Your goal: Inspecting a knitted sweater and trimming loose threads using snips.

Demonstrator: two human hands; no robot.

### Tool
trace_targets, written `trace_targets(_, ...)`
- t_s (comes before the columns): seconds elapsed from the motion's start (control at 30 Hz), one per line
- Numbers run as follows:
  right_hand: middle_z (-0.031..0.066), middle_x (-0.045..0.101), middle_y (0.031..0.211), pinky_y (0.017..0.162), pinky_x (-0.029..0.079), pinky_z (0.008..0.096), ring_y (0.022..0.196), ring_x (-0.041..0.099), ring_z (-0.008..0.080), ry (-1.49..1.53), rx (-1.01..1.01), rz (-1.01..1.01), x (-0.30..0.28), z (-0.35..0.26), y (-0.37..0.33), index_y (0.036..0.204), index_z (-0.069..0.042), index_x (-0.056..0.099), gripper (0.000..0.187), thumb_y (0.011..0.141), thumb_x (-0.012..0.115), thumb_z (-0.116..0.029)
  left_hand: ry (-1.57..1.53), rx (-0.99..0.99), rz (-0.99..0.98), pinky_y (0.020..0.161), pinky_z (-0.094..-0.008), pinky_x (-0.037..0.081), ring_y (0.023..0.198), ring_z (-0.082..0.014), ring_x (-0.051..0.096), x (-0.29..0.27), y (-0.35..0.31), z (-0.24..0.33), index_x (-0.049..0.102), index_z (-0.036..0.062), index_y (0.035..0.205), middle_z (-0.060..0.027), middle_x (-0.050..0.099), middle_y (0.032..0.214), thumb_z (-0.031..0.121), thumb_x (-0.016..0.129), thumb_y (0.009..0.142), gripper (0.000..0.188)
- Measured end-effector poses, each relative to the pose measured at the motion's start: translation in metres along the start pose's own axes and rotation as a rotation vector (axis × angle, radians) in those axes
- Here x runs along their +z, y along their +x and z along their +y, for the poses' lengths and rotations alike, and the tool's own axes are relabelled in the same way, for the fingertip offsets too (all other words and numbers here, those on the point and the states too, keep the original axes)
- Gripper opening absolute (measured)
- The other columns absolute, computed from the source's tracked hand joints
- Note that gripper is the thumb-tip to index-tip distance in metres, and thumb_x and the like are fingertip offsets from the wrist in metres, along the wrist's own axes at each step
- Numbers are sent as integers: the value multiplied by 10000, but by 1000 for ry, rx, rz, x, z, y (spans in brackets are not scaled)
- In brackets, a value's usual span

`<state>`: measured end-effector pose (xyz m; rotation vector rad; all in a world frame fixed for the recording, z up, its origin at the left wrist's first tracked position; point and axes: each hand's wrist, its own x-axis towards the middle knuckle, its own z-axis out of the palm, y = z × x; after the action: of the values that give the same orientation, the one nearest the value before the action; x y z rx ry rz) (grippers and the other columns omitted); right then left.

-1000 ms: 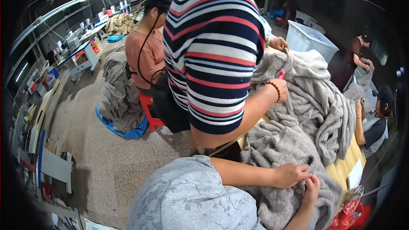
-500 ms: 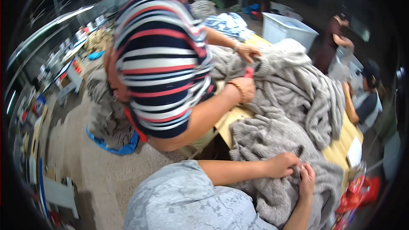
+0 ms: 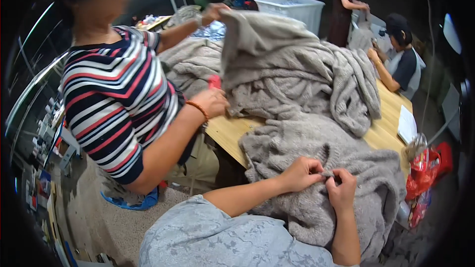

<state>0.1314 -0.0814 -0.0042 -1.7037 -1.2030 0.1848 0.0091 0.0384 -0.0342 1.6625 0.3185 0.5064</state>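
Note:
A fuzzy grey-brown knit garment (image 3: pixel 302 141) lies bunched over the near end of the table and toward my lap. My left hand (image 3: pixel 303 173) pinches a small bit of its fabric between thumb and fingers. Close beside it, my right hand (image 3: pixel 341 186) pinches the same bit of cloth, fingertips almost meeting the left's. Exactly what is between the fingertips is too small to make out beyond the knit. Loose folds of the garment hang around both wrists.
A co-worker in a striped shirt (image 3: pixel 106 104) stands at my left, lifting grey knit cloth (image 3: pixel 267 29) and holding a red tool (image 3: pixel 214 81). Wooden table (image 3: pixel 391 113) carries a white paper pad (image 3: pixel 406 124). Red plastic bags (image 3: pixel 423 173) hang at right; a white bin (image 3: pixel 292 12) stands behind.
My view has swung, so the scene sits differently. The co-worker has straightened and raised a piece of knit cloth. Both my hands keep pinching the garment, fingertips close together.

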Motion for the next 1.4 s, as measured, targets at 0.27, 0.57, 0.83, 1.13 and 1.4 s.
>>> trace_targets(0.27, -10, 601, 665, 536, 411, 207, 605, 512, 41, 360, 333, -359, -12, 15, 26, 820, 26, 648, 107, 740, 621, -40, 42, -54, -61, 614, -189, 443, 706, -18, 527, -12, -2, 18, 601, 4, 834, 19, 601, 779, -29, 645, 800, 65)
trace_targets(0.57, -48, 583, 707, 531, 380, 168, 606, 480, 5, 528, 415, -337, -10, 17, 20, 852, 7, 646, 68, 790, 628, -17, -213, -22, -13, 607, -176, 415, 701, -9, 507, -1, -6, 15, 546, 9, 864, 14, 583, 779, 6, 579, 868, 32)
trace_targets(0.83, -17, 635, 814, 607, 453, 162, 689, 565, 24, 646, 456, -500, -15, 20, 20, 950, 3, 618, 210, 767, 711, -40, -152, -41, 3, 673, -185, 429, 758, -28, 526, -3, -4, 13, 567, 4, 918, 4, 605, 841, 24, 561, 884, 40)
trace_targets(1.13, -17, 635, 763, 595, 421, 158, 677, 557, 26, 683, 438, -490, -15, 16, 22, 847, -18, 644, 114, 756, 705, -48, -322, -242, -99, 723, -182, 423, 806, -33, 526, -9, 2, 6, 591, 8, 997, 7, 607, 885, 97, 537, 905, 138)
trace_targets(1.4, 45, 635, 807, 675, 457, 231, 757, 587, 121, 788, 514, -330, -9, 33, 17, 844, -27, 653, 197, 669, 737, -56, -124, -35, 256, 688, -187, 417, 751, -43, 514, 12, -8, 7, 584, 5, 917, 10, 589, 825, 28, 601, 853, 70)
